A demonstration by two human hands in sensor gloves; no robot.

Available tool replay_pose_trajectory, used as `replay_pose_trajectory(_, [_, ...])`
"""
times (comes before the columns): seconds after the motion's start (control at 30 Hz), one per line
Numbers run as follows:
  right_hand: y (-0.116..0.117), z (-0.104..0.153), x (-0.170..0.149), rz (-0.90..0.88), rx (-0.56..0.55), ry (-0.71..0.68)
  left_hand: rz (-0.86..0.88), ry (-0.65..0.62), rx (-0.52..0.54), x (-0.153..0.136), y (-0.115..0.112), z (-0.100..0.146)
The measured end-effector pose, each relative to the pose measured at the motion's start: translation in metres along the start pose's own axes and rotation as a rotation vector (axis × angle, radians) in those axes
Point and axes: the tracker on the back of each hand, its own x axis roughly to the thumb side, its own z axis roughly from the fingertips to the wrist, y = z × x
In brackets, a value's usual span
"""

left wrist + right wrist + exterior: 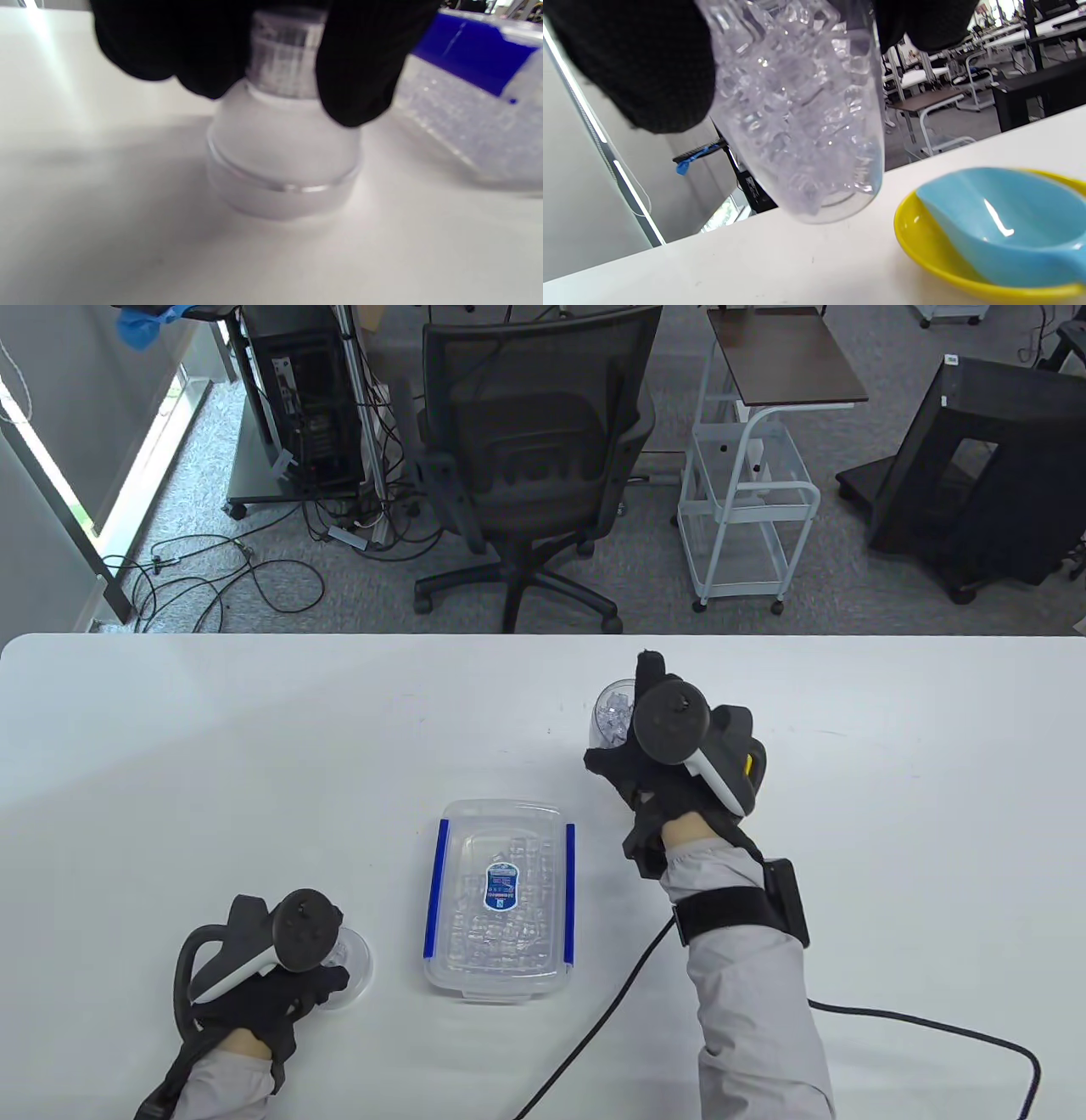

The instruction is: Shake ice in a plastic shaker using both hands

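My right hand (632, 746) grips the clear plastic shaker cup (612, 712) full of ice, right of the table's centre. In the right wrist view the cup (806, 123) is tilted, its base just off the table, with gloved fingers (640, 63) round its upper part. My left hand (318, 963) is at the near left, pinching the frosted shaker lid (352, 963) by its top cap. In the left wrist view the lid (282, 161) stands on the table with fingertips (356, 76) on both sides of its clear cap.
A clear box with blue latches (499, 899), holding ice, lies between my hands. A yellow and blue dish (992, 237) sits on the table close beside the cup, hidden under my right hand in the table view. A black cable (933, 1027) trails from my right wrist.
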Motion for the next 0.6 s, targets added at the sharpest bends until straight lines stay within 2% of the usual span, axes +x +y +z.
replay_pose_trajectory(0.07, [-0.009, 0.015, 0.001, 0.001, -0.051, -0.048, -0.005, 0.011, 0.024, 0.0, 0.005, 0.003])
replay_pose_trajectory(0.27, [-0.023, 0.064, 0.005, 0.012, -0.212, -0.196, 0.034, 0.054, 0.25, -0.004, 0.043, 0.035])
replay_pose_trajectory(0.37, [-0.019, 0.081, 0.01, 0.037, -0.262, -0.26, 0.051, 0.028, 0.353, 0.002, 0.067, 0.052])
replay_pose_trajectory(0.47, [-0.006, 0.098, 0.019, 0.06, -0.323, -0.317, 0.089, 0.035, 0.538, 0.015, 0.096, 0.073])
replay_pose_trajectory(0.6, [0.016, 0.115, 0.03, 0.065, -0.379, -0.369, 0.197, 0.007, 0.763, 0.037, 0.119, 0.096])
